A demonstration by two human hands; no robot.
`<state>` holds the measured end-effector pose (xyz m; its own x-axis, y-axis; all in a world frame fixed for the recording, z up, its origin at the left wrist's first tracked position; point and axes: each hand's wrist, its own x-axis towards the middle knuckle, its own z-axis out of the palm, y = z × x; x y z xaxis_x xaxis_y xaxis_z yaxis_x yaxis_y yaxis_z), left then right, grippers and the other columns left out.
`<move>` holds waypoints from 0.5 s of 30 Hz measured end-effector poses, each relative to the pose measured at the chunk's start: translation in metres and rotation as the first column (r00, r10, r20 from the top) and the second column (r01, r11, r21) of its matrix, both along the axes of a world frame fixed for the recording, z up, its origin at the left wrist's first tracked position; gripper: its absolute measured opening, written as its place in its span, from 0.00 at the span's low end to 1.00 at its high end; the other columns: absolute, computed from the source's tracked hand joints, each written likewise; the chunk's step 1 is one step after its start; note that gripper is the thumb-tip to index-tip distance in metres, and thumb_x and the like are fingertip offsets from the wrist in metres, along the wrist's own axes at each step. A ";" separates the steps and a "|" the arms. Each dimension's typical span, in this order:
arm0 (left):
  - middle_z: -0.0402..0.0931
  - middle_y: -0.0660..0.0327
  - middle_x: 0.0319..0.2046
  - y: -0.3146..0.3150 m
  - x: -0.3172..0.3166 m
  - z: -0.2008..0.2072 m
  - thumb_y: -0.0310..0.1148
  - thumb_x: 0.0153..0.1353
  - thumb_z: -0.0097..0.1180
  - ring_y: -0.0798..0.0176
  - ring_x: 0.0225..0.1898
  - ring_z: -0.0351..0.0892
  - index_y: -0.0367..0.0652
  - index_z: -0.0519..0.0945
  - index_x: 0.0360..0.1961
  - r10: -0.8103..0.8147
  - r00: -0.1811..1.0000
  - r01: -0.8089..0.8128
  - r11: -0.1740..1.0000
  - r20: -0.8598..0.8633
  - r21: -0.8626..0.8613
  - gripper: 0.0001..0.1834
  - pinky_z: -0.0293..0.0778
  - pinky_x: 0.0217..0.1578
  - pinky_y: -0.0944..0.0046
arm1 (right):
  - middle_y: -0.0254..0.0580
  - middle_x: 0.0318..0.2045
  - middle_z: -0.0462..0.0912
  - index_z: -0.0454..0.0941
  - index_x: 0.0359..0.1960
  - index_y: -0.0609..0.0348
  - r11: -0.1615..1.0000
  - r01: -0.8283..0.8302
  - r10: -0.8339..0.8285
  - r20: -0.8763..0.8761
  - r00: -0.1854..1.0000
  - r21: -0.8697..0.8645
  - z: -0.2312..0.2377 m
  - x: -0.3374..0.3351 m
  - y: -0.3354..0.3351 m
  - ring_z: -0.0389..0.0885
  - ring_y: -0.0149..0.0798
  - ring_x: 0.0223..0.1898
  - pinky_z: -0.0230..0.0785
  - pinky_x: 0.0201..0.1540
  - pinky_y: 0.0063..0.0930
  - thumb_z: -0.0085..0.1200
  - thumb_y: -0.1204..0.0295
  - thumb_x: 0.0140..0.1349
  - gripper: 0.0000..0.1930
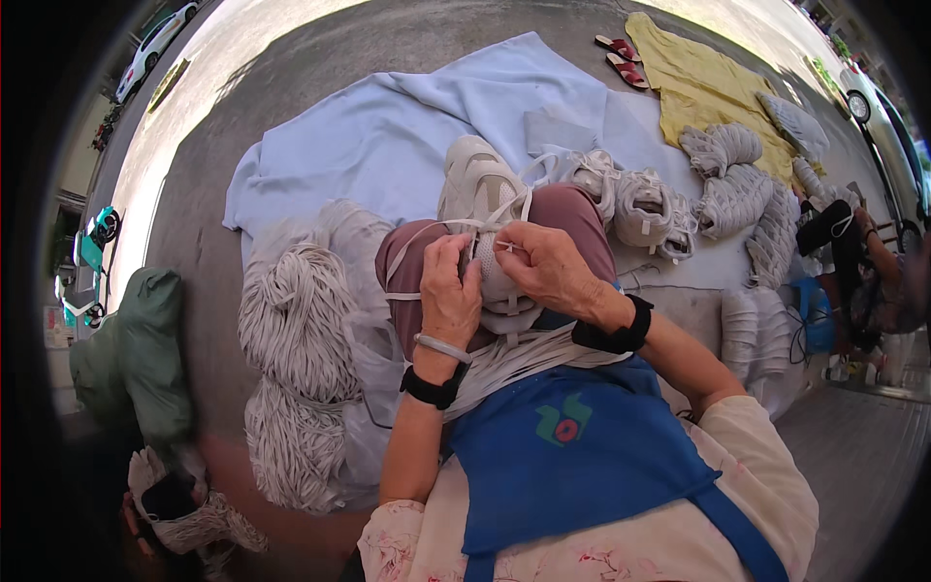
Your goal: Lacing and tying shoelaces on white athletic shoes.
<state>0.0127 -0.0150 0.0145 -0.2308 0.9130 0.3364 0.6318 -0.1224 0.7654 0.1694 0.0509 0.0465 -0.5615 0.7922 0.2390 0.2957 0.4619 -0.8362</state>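
Observation:
A pale grey sneaker [469, 173] lies between my knees, its toe pointing away from me. My left hand [450, 293] is closed on the left edge of its lacing opening. Against the opening's right side, my right hand [555, 266] pinches a white shoelace [507, 244] between thumb and fingers. One length of that lace loops over my left thigh, and another runs up by the right knee. More loose laces [529, 359] lie across my lap, above the blue apron [582, 456]. The fingertips partly hide the eyelets.
Thick lace bundles [296, 306] hang at my left beside clear plastic. Several sneakers [643, 209] sit at the right on a pale cloth [388, 145], near nested shoe stacks [739, 199]. Beyond are a yellow sheet [693, 82] and red slippers [626, 70]. Another person's arm [878, 252] shows far right; green sacks [155, 349] stand left.

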 end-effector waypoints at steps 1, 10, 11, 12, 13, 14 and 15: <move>0.72 0.46 0.46 0.001 0.001 -0.001 0.22 0.56 0.55 0.43 0.49 0.73 0.36 0.74 0.49 -0.009 1.000 0.010 1.000 -0.023 0.013 0.18 0.70 0.50 0.53 | 0.44 0.22 0.75 0.77 0.35 0.63 1.000 -0.008 0.009 0.017 1.000 -0.019 -0.008 -0.004 0.003 0.74 0.37 0.23 0.67 0.28 0.29 0.52 0.74 0.60 0.06; 0.76 0.46 0.41 0.003 0.008 -0.005 0.22 0.55 0.51 0.42 0.43 0.76 0.35 0.75 0.47 0.092 0.975 -0.104 0.993 -0.200 -0.050 0.16 0.73 0.44 0.50 | 0.41 0.28 0.78 0.76 0.30 0.55 0.916 0.116 -0.256 0.334 0.907 0.385 -0.029 -0.026 -0.012 0.82 0.46 0.26 0.74 0.25 0.35 0.55 0.66 0.58 0.07; 0.75 0.46 0.41 0.003 0.007 -0.004 0.22 0.55 0.51 0.42 0.43 0.76 0.35 0.75 0.47 0.064 0.974 -0.087 0.992 -0.219 -0.097 0.16 0.74 0.44 0.50 | 0.41 0.28 0.78 0.76 0.30 0.55 0.916 0.114 -0.256 0.339 0.906 0.385 -0.029 -0.027 -0.013 0.82 0.46 0.26 0.74 0.25 0.35 0.55 0.66 0.58 0.07; 0.75 0.46 0.41 0.004 0.005 -0.003 0.22 0.55 0.51 0.41 0.43 0.76 0.35 0.74 0.47 0.035 0.971 -0.070 0.987 -0.237 -0.143 0.16 0.74 0.44 0.50 | 0.41 0.27 0.78 0.75 0.30 0.56 0.897 0.093 -0.261 0.348 0.900 0.433 -0.029 -0.029 -0.014 0.82 0.44 0.26 0.73 0.24 0.34 0.55 0.67 0.57 0.06; 0.75 0.46 0.41 0.005 0.002 -0.003 0.22 0.55 0.51 0.41 0.43 0.76 0.35 0.74 0.47 0.035 0.972 -0.070 0.987 -0.233 -0.143 0.16 0.74 0.44 0.50 | 0.40 0.27 0.78 0.75 0.29 0.56 0.875 0.070 -0.267 0.357 0.895 0.478 -0.029 -0.030 -0.014 0.82 0.43 0.25 0.73 0.23 0.32 0.55 0.69 0.56 0.06; 0.76 0.45 0.39 0.009 -0.004 -0.003 0.21 0.54 0.50 0.41 0.42 0.77 0.34 0.75 0.46 0.010 0.976 -0.044 0.988 -0.216 -0.151 0.16 0.74 0.44 0.49 | 0.40 0.27 0.78 0.75 0.29 0.56 0.874 0.071 -0.270 0.358 0.894 0.481 -0.031 -0.033 -0.013 0.82 0.43 0.25 0.73 0.23 0.32 0.55 0.69 0.56 0.06; 0.76 0.45 0.38 0.010 -0.008 -0.002 0.21 0.54 0.49 0.40 0.41 0.77 0.34 0.76 0.44 -0.015 0.980 -0.017 0.987 -0.200 -0.159 0.15 0.74 0.43 0.49 | 0.40 0.27 0.78 0.75 0.29 0.57 0.870 0.065 -0.264 0.352 0.898 0.489 -0.035 -0.035 -0.012 0.82 0.43 0.26 0.73 0.23 0.33 0.55 0.70 0.55 0.05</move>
<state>0.0051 -0.0046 0.0123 -0.1745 0.9584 0.2258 0.7739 -0.0083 0.6332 0.1343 0.0388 0.0117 -0.5571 0.7383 0.3803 0.6596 0.6715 -0.3375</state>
